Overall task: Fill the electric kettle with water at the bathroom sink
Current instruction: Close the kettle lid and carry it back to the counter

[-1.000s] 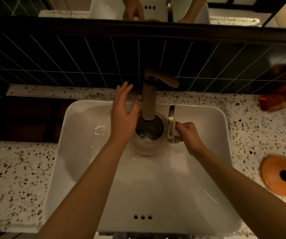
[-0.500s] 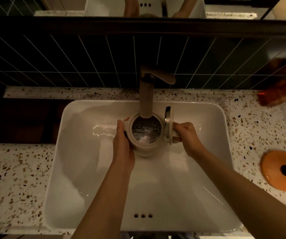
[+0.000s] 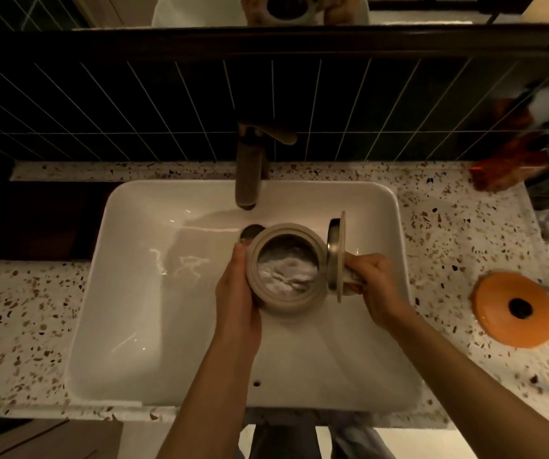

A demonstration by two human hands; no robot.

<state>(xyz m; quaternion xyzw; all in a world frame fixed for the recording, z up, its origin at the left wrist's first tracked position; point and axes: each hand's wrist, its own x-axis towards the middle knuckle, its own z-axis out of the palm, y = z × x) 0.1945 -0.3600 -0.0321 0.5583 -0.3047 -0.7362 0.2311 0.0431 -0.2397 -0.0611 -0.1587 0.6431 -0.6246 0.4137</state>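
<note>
The cream electric kettle (image 3: 268,293) is held above the white sink basin (image 3: 140,207), its hinged lid (image 3: 336,256) standing open on the right. Rippling water shows inside it. My left hand (image 3: 235,293) presses against the kettle's left side. My right hand (image 3: 370,284) grips the handle behind the lid. The bronze tap (image 3: 249,167) stands at the back of the basin; the kettle sits in front of its spout, no longer under it. No water stream is visible. The drain (image 3: 251,231) peeks out behind the kettle.
A terrazzo counter (image 3: 18,309) surrounds the basin. The orange round kettle base (image 3: 514,309) lies on the counter at the right, with a cord beyond it. An orange-red packet (image 3: 504,167) sits at the back right. Dark tiles and a mirror rise behind.
My left hand left the tap area and came onto the kettle's side. Both hands have drawn the kettle toward me, out from under the spout, and the water inside sloshes.
</note>
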